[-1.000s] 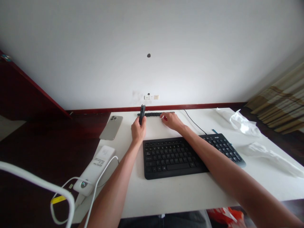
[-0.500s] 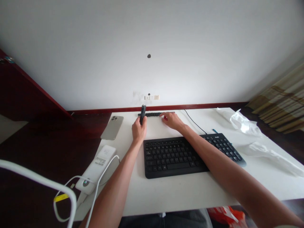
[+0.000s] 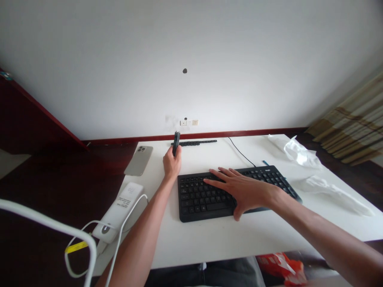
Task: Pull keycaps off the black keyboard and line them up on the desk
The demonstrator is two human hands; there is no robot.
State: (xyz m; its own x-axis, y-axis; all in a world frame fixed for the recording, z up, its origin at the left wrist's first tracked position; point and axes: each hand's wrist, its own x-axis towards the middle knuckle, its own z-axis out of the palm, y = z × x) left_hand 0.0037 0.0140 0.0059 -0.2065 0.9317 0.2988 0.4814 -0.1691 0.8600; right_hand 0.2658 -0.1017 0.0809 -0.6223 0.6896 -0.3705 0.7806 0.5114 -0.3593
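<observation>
My left hand is wrapped around a slim black bar-shaped object, held upright with its top end sticking out above my fingers. I cannot make out its exact kind. Behind it, along the far side of the table, lies a row of small black pieces that look like keycaps. My right hand is over the black keyboard, palm down with the fingers spread, hiding its middle keys. Whether the palm touches the keys I cannot tell.
A phone lies at the table's left edge, near a white power bank with white cables. Clear plastic wrapping is on the right. A blue-tipped stick lies behind the keyboard. The wall carries sockets.
My right hand has left the row of black pieces and come back toward me over the keyboard, its fingers now spread. My left hand still holds the black object.
</observation>
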